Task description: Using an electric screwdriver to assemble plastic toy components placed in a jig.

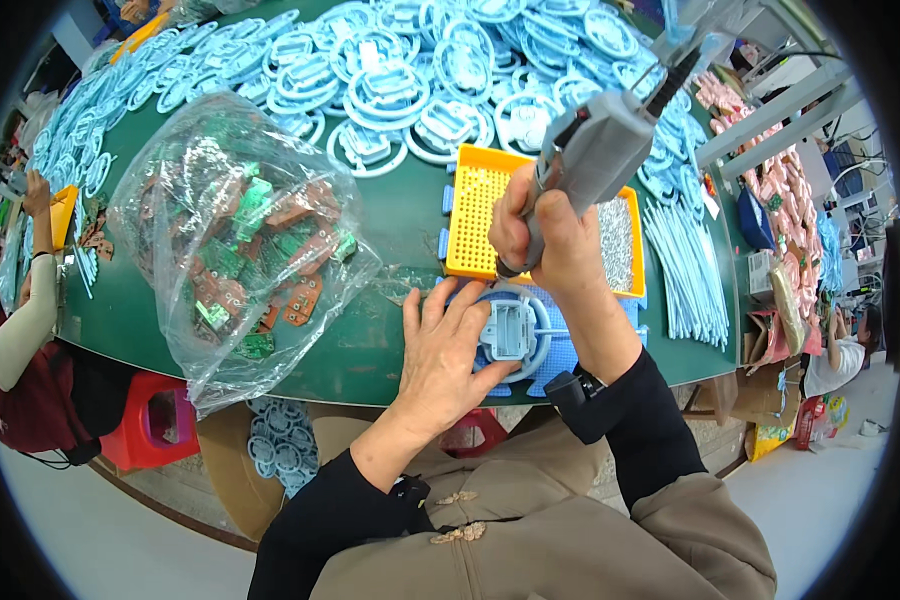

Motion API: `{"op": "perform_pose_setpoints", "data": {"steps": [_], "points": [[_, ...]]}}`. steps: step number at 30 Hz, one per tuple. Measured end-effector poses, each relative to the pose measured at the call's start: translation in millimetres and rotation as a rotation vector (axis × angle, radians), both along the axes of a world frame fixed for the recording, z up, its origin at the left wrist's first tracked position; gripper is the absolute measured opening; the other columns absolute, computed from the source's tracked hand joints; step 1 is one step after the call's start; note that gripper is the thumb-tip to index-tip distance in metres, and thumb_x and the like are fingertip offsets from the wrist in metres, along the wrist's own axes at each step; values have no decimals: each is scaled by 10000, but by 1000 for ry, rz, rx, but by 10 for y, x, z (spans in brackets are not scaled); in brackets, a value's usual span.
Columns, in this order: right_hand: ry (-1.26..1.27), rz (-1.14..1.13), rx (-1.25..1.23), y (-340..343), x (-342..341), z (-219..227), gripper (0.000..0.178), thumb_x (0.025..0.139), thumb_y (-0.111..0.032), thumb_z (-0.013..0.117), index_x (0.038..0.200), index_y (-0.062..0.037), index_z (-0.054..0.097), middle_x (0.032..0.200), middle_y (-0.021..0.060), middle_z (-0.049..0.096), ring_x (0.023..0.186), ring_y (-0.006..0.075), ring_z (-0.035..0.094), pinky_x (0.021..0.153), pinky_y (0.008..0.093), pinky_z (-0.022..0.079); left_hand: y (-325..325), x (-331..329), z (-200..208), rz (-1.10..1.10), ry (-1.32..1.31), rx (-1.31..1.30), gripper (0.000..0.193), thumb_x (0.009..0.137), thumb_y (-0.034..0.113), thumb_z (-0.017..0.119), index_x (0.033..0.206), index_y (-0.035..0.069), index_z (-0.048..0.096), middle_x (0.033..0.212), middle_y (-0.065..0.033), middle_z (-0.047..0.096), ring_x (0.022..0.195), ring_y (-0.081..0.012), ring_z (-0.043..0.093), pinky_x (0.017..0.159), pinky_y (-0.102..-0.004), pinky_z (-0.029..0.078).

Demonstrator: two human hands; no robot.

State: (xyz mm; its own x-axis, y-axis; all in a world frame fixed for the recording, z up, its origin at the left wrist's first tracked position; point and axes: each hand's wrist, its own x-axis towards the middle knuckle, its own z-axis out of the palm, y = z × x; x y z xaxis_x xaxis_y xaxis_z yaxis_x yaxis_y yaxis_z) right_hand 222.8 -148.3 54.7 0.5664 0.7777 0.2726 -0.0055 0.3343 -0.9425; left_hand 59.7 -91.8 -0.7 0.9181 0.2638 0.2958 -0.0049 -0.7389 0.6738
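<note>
My right hand [560, 235] is closed around a grey electric screwdriver [602, 140], which leans over the yellow tray with its cable running up to the right. The tool's tip points down near the tray's front edge; its very end is hard to make out. My left hand [445, 345] grips a light-blue round plastic part [512, 330], thumb at the near edge and fingers along the left and far side. The part has a rectangular housing inside its ring and a thin stem toward the right. It lies on a blue foam mat [567, 350].
A yellow tray [475, 235] holds many small metal pieces. A clear bag [245, 240] of green and brown circuit boards lies left. Light-blue ring parts [390, 90] heap up behind; light-blue rods [685, 275] lie right. A co-worker's arm [35, 310] shows far left.
</note>
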Motion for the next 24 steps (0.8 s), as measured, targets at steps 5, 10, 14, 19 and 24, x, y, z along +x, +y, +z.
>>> {"op": "perform_pose_setpoints", "data": {"steps": [5,10,14,19,24], "points": [[63,-82,-34,-67,-153,109,556,841,-566,672,930,-40,517,561,19,472,473,123,455,447,267,357,18,-34,-65,-9,-13,-18,649,644,252,840,1163,31,520,1310,-164,486,1281,-379,381,1080,-581,215],[-23,-203,151,255,166,363,474,914,-459,635,1015,-3,555,602,33,509,517,147,498,492,284,399,-6,-52,-110,31,-153,-89,731,595,214,857,1219,34,522,1221,-186,477,1197,-388,423,1044,-507,328],[-19,-193,228,540,490,108,376,938,-369,628,996,-4,562,627,49,544,531,154,524,506,281,425,-16,-41,-111,56,-151,-74,744,570,204,857,1243,89,560,1193,-186,440,1157,-416,420,979,-500,394],[-43,-267,135,695,492,7,396,913,-392,661,969,-12,569,627,47,552,516,148,525,493,272,430,15,-26,-124,70,-128,-61,742,569,221,862,1234,83,564,1201,-184,439,1171,-414,417,997,-499,382],[-26,-259,187,666,503,107,434,894,-443,671,959,-25,573,631,44,558,518,143,523,510,282,438,33,-59,-90,74,-184,-128,732,572,215,863,1225,73,566,1198,-173,454,1164,-399,432,996,-487,382]]}}
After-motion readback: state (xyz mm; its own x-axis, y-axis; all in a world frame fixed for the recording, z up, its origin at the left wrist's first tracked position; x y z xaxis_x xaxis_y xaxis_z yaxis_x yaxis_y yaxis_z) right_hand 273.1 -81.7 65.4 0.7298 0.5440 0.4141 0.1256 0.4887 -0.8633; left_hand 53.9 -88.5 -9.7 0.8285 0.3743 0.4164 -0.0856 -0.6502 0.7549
